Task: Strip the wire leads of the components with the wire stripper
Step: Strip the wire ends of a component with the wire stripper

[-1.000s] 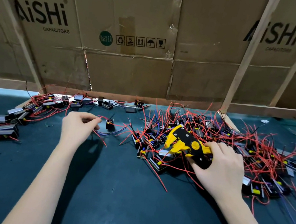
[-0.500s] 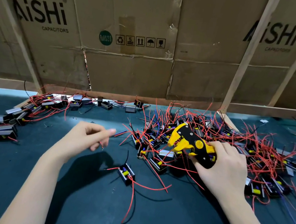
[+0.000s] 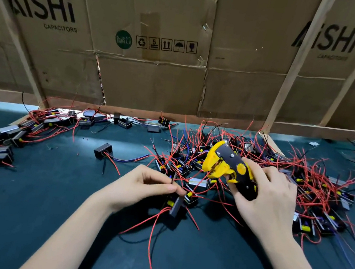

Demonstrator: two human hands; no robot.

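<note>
Where wires tangle, the left hand [image 3: 140, 184] pinches an unclear lead.

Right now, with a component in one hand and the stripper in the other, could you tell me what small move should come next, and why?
Probably bring the pinched lead to the tool's head. The left hand pinches a wire of the component hanging below it, while the right hand grips the wire stripper, its yellow head facing that wire but apart from it.

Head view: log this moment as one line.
step: lead pickup | left hand: pinches wire lead | right hand: grips wire stripper | strip: not yet
</note>
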